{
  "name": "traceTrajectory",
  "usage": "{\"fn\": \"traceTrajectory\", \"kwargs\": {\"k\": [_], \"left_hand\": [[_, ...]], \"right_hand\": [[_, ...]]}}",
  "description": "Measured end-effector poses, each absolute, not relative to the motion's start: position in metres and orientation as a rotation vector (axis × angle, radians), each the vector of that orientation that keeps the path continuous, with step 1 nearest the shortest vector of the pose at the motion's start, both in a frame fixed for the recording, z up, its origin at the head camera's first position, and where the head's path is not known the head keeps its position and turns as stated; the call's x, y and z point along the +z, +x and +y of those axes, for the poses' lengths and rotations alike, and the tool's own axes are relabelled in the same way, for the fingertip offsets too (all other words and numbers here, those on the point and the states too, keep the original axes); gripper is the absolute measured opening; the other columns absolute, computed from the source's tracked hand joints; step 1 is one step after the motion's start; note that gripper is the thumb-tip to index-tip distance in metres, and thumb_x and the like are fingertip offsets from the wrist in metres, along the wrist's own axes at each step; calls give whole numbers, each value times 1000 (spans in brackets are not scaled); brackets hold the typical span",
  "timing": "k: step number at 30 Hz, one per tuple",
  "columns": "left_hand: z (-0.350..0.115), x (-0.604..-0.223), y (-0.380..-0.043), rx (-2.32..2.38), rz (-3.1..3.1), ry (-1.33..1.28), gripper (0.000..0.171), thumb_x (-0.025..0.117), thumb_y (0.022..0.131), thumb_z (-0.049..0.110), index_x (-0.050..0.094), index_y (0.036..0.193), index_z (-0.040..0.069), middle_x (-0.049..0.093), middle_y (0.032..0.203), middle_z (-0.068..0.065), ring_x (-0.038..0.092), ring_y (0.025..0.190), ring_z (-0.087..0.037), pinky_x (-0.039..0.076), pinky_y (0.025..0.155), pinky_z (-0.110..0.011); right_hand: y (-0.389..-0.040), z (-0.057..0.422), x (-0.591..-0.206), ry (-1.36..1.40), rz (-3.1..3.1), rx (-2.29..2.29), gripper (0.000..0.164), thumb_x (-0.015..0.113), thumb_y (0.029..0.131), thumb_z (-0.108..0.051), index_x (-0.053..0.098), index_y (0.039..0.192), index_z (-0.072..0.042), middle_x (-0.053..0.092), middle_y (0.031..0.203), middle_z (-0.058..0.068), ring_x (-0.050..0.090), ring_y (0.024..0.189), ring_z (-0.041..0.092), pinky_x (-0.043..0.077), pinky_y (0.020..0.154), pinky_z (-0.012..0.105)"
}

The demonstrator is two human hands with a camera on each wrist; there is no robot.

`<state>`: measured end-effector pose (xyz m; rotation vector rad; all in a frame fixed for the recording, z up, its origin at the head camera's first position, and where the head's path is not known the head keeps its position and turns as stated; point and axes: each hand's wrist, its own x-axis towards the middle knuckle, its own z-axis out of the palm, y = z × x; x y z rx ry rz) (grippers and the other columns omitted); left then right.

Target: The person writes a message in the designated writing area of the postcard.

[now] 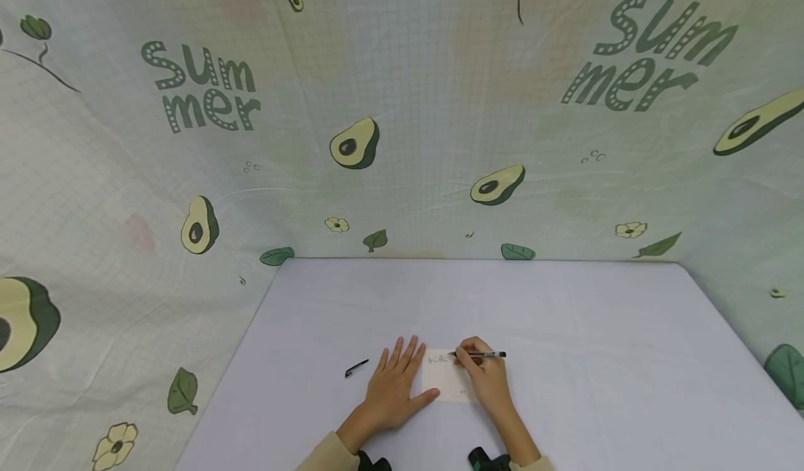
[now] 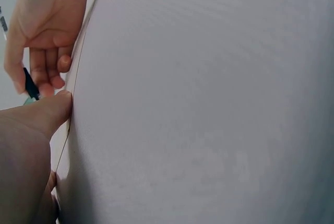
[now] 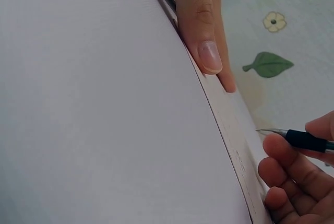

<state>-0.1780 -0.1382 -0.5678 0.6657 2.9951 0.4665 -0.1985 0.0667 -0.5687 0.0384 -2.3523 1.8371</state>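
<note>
A small sheet of paper (image 1: 447, 387) lies on the table with a line of handwriting near its top edge. My right hand (image 1: 488, 380) pinches a pen (image 1: 493, 354) between thumb and fingers, its tip at the end of the writing. In the right wrist view the pen (image 3: 308, 140) shows a dark grip and a pointed metal tip. Spread flat at the paper's left side is my left hand (image 1: 394, 389), its thumb resting on the sheet's lower left edge. The thumb (image 2: 57, 106) also shows in the left wrist view.
A black pen cap (image 1: 356, 368) lies on the table left of the left hand. The white-covered table (image 1: 603, 359) extends to both sides. Behind it hangs a cloth (image 1: 414, 199) printed with avocados and leaves. Dark wrist devices (image 1: 486, 459) show at the bottom.
</note>
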Motion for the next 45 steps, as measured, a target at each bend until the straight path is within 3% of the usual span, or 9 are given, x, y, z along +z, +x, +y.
{"fn": "traceTrajectory", "kwargs": {"k": [17,45], "left_hand": [[-138,-564,-179,443,2983,668,86,43,97,66,24,159,9,16,165,-12,9,151,-37,15,116,-60],[-138,-564,-179,381,2973,642,87,38,97,69,21,160,11,13,166,-9,7,151,-35,14,117,-58]], "right_hand": [[-202,74,-571,83,-2379,1843,6,68,95,-9,70,90,-7,70,76,1,65,71,14,48,63,22],[-201,74,-573,136,-2383,1786,4,69,94,-10,70,91,-7,69,74,-2,65,69,13,49,65,23]]}}
